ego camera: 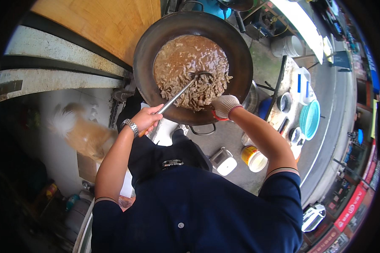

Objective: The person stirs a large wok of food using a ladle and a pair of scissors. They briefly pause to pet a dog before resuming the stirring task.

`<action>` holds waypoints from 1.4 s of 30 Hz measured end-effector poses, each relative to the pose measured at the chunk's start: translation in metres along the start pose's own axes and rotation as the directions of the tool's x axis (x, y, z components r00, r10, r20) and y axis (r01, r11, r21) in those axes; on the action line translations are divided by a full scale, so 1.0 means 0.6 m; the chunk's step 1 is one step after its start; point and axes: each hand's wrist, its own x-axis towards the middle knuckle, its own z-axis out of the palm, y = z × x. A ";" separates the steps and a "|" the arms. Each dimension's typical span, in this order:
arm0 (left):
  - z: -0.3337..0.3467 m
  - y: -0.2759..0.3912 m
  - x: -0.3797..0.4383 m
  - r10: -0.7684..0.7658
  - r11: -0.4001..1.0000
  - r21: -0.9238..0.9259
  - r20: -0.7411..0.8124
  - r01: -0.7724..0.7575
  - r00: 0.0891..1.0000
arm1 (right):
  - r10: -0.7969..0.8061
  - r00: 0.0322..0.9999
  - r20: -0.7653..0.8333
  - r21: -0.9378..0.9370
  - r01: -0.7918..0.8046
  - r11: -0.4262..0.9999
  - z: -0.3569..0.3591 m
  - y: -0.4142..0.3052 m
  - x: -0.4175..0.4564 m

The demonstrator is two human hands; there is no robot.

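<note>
A large dark metal wok [240, 60] holds brown broth and many sliced pieces of meat [196, 93], heaped toward its near side. My left hand [147, 119], bare and with a metal watch at the wrist, grips the handle of a long metal ladle [179, 95]. The ladle's dark head lies among the meat. My right hand [225, 107], in a white knitted glove, is at the wok's near right rim, with a red-edged thing beneath it. The glove hides its fingers, so its grip is unclear. A loop handle [203, 130] projects from the wok's near side.
A side table [289, 79] on the right bears a turquoise basket [309, 120], a clear plastic container [304, 85] and metal bowls. A white container [224, 162] and a yellow-labelled bucket [254, 158] stand on the ground. A tan dog [88, 137] is at left, below a wooden board [104, 25].
</note>
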 end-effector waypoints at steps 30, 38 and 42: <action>0.002 -0.064 -0.036 0.031 0.994 -0.103 -0.053 -0.036 0.998 | -0.158 0.987 0.036 0.046 0.156 0.987 0.005 -0.018 0.033; 0.000 -0.068 -0.043 0.036 0.989 -0.141 -0.041 -0.042 0.998 | -0.022 0.995 0.096 -0.045 0.026 0.999 -0.061 0.022 -0.003; 0.006 -0.061 -0.049 0.025 0.991 -0.129 -0.051 -0.031 0.998 | -0.092 0.990 0.111 0.076 0.084 0.994 -0.077 -0.013 0.037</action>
